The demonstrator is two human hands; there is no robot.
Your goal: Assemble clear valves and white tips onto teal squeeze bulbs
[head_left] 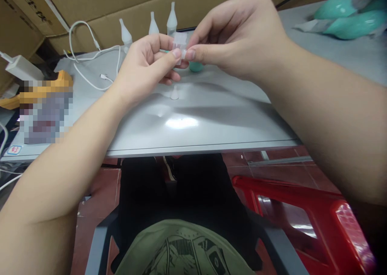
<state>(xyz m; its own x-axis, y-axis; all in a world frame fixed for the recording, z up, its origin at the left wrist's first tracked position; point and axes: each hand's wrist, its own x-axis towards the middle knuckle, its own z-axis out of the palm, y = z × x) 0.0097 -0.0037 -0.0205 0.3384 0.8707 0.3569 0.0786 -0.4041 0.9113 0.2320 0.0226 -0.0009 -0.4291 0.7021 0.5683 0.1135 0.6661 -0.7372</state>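
Above the table, my left hand (149, 61) pinches a small clear plastic piece (180, 39) between thumb and fingers. The thumb and forefinger of my right hand (232, 37) close on the right side of the same piece. Its exact kind is unclear, and my fingers cover part of it. Just behind and below the hands a green rounded thing (196, 67) shows, mostly hidden. On the table below my left fingers stands a small translucent nozzle tip (174, 93).
White tapered nozzles (172, 19) stand along the cardboard (105, 5) at the back. Plastic-wrapped green bulbs (347, 23) lie at the right rear. A white cable (75, 61), charger (24, 69) and yellow object (60, 79) occupy the left. A red stool (287, 198) stands below, right.
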